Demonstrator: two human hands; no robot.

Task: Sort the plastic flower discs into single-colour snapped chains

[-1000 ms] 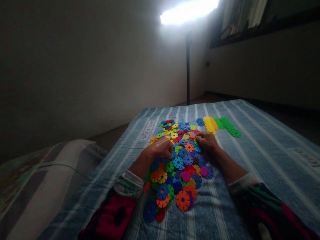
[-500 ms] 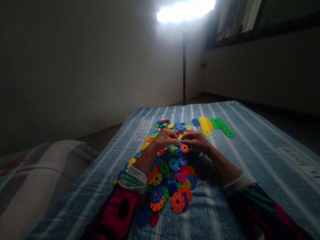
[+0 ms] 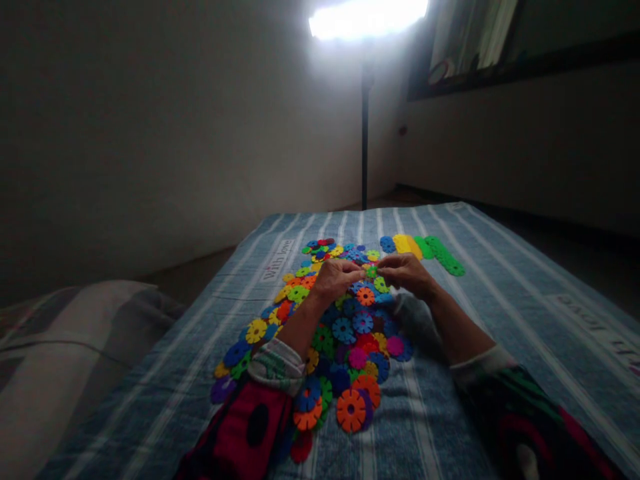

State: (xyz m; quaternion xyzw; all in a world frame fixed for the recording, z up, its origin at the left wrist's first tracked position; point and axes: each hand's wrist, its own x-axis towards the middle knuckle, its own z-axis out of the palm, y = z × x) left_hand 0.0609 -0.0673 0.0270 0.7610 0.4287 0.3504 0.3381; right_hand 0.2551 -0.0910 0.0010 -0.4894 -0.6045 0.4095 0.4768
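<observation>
A small green notched plastic disc (image 3: 371, 271) is between my two hands, above a pile of such discs. My left hand (image 3: 336, 280) pinches toward its left edge, thumb and forefinger together. From the other side, my right hand (image 3: 407, 273) meets its right edge, fingers also closed in a pinch. Beneath and around both hands spreads the pile of flower-shaped discs, with an orange disc (image 3: 351, 410) at its near end, a blue disc (image 3: 343, 330) in the middle and a purple disc (image 3: 223, 389) at the left.
Beyond my right hand lie rows of joined discs: a green row (image 3: 445, 257), a yellow row (image 3: 407, 245) and a short blue one (image 3: 387, 244). Striped blue cloth (image 3: 500, 300) covers the surface. Behind it stands a lit lamp (image 3: 367, 21) on a dark pole.
My hands have moved slightly apart, the right one shifting right, so the green disc between them shows more plainly. The camera view has shifted a little.
</observation>
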